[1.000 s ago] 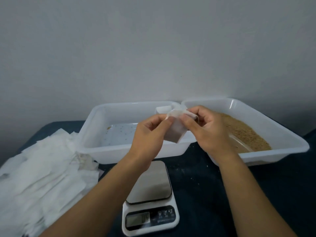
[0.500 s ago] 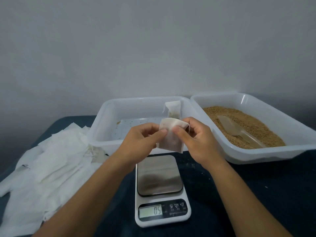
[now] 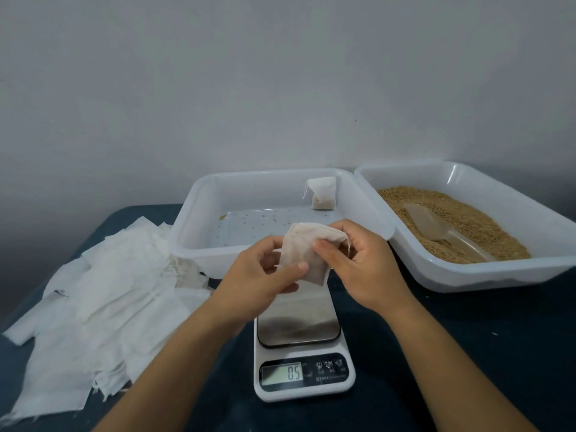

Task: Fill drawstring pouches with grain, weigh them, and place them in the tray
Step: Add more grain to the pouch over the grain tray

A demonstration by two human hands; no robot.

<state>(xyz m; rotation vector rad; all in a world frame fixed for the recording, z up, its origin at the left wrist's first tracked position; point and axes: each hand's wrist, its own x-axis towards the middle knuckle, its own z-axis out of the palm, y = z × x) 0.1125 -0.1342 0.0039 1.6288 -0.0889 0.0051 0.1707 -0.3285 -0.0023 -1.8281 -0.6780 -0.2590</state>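
Since a moment ago your left hand (image 3: 265, 269) has slid lower on the pouch (image 3: 307, 255), its thumb now pinching the lower edge. Your right hand (image 3: 358, 263) pinches the pouch's top corner, holding it above the scale (image 3: 304, 353), which reads 0.5. Another pouch (image 3: 322, 193) leans in the tray (image 3: 199, 194) behind, beside the grain bin (image 3: 514, 185).

Dark table (image 3: 467, 353), pouch pile (image 3: 93, 307), scale (image 3: 304, 353), two trays (image 3: 199, 244)
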